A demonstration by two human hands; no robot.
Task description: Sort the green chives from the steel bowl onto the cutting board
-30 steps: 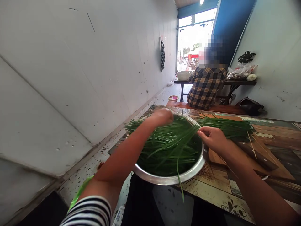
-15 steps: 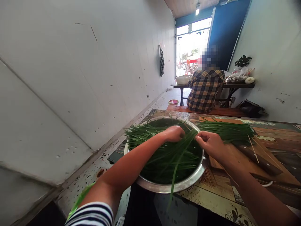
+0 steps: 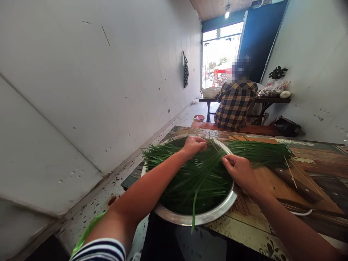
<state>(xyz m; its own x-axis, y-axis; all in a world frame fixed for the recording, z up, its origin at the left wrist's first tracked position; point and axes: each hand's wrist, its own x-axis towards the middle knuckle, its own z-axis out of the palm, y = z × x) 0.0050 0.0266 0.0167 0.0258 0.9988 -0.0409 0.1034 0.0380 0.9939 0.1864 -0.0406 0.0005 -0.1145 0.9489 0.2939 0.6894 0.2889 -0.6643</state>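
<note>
A steel bowl (image 3: 217,212) heaped with long green chives (image 3: 195,174) stands at the near edge of a patterned table (image 3: 252,226). My left hand (image 3: 193,144) reaches over the far side of the bowl, fingers closed on some chive stalks. At the bowl's right rim my right hand (image 3: 239,169) pinches the ends of a few chive leaves. A second bunch of chives (image 3: 258,152) lies on a wooden cutting board (image 3: 274,181) to the right.
A cleaver (image 3: 299,185) and thin bamboo skewers (image 3: 290,170) lie on the board. A person in a plaid shirt (image 3: 235,105) sits on a bench beyond the table, back turned. White wall runs along the left; a pink basin (image 3: 199,117) sits on the floor.
My left hand drew back toward the bowl's middle, then moved out to the far rim again. My right hand shifted slightly left and down along the rim with chive leaves.
</note>
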